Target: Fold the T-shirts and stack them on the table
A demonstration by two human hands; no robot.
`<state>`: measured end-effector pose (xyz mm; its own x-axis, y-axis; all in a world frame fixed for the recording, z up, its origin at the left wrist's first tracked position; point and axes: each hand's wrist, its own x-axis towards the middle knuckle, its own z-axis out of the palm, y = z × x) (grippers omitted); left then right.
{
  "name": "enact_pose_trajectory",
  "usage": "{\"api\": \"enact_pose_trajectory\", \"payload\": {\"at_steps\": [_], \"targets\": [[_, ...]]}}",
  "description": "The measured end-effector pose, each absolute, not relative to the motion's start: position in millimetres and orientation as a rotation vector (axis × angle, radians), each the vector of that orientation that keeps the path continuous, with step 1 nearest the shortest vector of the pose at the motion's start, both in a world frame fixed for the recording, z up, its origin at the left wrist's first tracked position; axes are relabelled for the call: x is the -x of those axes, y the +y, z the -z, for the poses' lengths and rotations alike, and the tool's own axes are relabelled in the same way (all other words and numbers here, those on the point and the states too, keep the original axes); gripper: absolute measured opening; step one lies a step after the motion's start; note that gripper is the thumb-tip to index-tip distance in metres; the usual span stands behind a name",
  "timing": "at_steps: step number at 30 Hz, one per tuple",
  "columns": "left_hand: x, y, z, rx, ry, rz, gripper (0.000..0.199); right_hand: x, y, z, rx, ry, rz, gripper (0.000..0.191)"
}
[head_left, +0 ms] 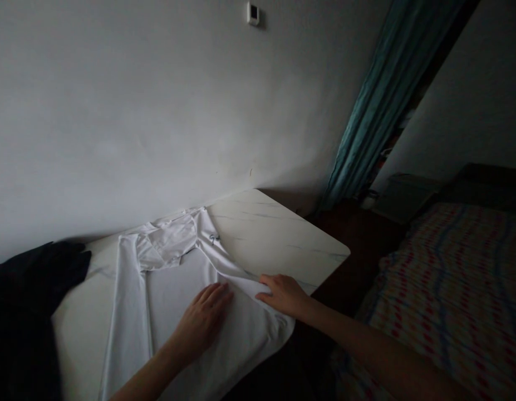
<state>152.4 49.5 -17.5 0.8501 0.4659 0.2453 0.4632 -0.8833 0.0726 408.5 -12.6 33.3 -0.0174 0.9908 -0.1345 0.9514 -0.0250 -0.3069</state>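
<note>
A white long-sleeved garment [178, 301] lies spread on a marble-patterned table [274, 228], with its left sleeve folded lengthwise along the body and a small dark logo near the upper right. My left hand [205, 314] rests on the middle of the cloth, palm down, fingers extended and slightly apart. At the garment's right side, my right hand [278, 295] grips the folded strip of the right sleeve between thumb and fingers. The cloth's lower right corner hangs at the table's front edge.
Dark clothing [28, 289] lies at the table's left end. Behind the table stands a pale wall with a small white device [253, 13]. A teal curtain [366, 111] hangs at the right, and a bed with a patterned cover [445, 278] is at the lower right.
</note>
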Motion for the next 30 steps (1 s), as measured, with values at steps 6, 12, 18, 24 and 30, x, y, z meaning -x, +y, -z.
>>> {"api": "enact_pose_trajectory", "payload": {"at_steps": [6, 12, 18, 24, 30], "targets": [[-191, 48, 17, -2.965, 0.633, -0.235, 0.05, -403, -28, -66, 2.014, -2.059, -0.538, 0.027], [-230, 36, 5, -2.844, 0.586, -0.333, 0.034, -402, -31, -82, 1.945, -2.031, -0.597, 0.019], [-222, 28, 3, -2.839, 0.504, -0.293, 0.048, -403, -30, -78, 1.944, -2.009, -0.674, 0.017], [-183, 29, 1, -2.884, 0.439, -0.129, 0.071, -408, -34, -73, 1.852, -2.02, -0.761, 0.017], [-144, 23, 6, -3.027, 0.466, -0.202, 0.068, -407, -37, -69, 1.84, -2.113, -0.833, 0.018]]}}
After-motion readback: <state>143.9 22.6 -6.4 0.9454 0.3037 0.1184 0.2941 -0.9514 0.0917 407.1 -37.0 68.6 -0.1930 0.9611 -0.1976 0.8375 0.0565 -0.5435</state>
